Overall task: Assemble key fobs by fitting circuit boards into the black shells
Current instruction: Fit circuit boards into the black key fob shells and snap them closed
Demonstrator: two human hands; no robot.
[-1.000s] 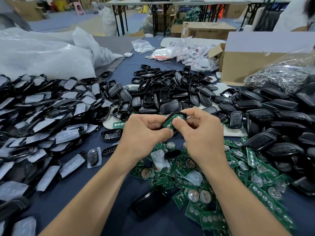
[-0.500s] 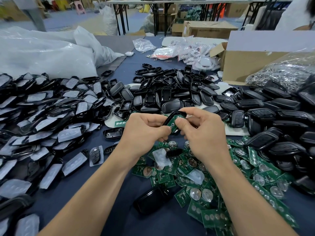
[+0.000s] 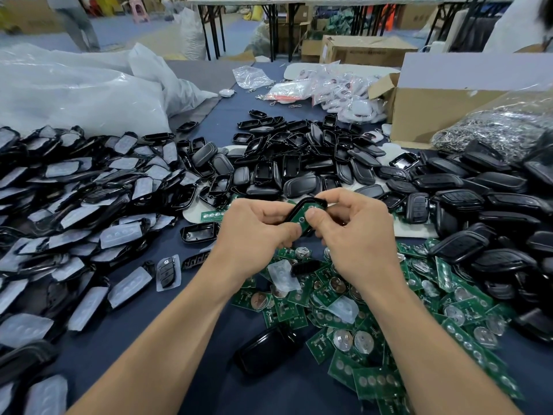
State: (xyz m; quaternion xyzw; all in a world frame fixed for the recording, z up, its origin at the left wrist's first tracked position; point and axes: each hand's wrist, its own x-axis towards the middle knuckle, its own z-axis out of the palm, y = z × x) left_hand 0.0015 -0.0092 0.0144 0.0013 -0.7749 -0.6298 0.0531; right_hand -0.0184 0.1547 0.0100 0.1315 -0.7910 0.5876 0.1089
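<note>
While both forearms reach in over the blue tabletop (image 3: 191, 298), a lone shell (image 3: 266, 351) lies nearest, between them, beside a heap of green boards (image 3: 374, 324) spreading to the right. Above that heap the hands meet: the left hand (image 3: 254, 232) and right hand (image 3: 359, 235) both pinch the held shell (image 3: 302, 205), which is tilted, with a board (image 3: 305, 215) sitting in its open face and the right thumb pressing on it. Film-covered shells (image 3: 74, 205) crowd the left side. More black shells (image 3: 299, 163) are piled beyond the hands and along the right. Farther back stand a cardboard box (image 3: 443, 115) and white bags (image 3: 74, 94).
</note>
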